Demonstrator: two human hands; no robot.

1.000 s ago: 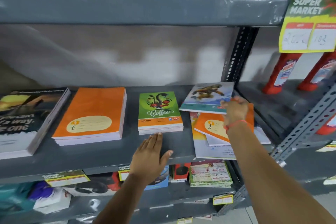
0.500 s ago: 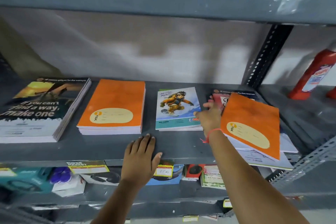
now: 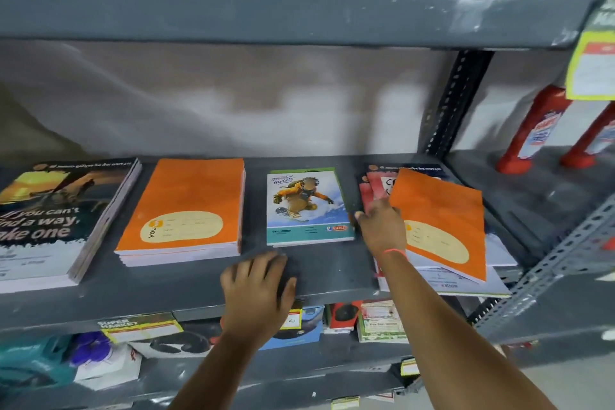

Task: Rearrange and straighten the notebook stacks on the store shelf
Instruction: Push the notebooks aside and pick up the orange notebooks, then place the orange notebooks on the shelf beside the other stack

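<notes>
Since half a second ago little has shifted: the right hand (image 3: 382, 226) has slid slightly toward the snowboarder notebook stack (image 3: 307, 206), while the left hand (image 3: 258, 293) keeps its place. The left hand lies palm down, fingers loosely spread, on the shelf (image 3: 332, 271) front edge at 6 o'clock, holding nothing. The right hand, at 3 o'clock, rests with fingers together against the left edge of the messy pile (image 3: 442, 263), beside the tilted orange notebook (image 3: 439, 220) lying askew on top; whether it grips anything cannot be told. At 9 o'clock sits the neat orange stack (image 3: 183, 210), its label reading "YOU", and farther left a dark stack (image 3: 56, 216) reads "If you can't find a way, make one". A grey wall backs the metal shelf; red bottles (image 3: 539, 130) stand at 2 o'clock.
</notes>
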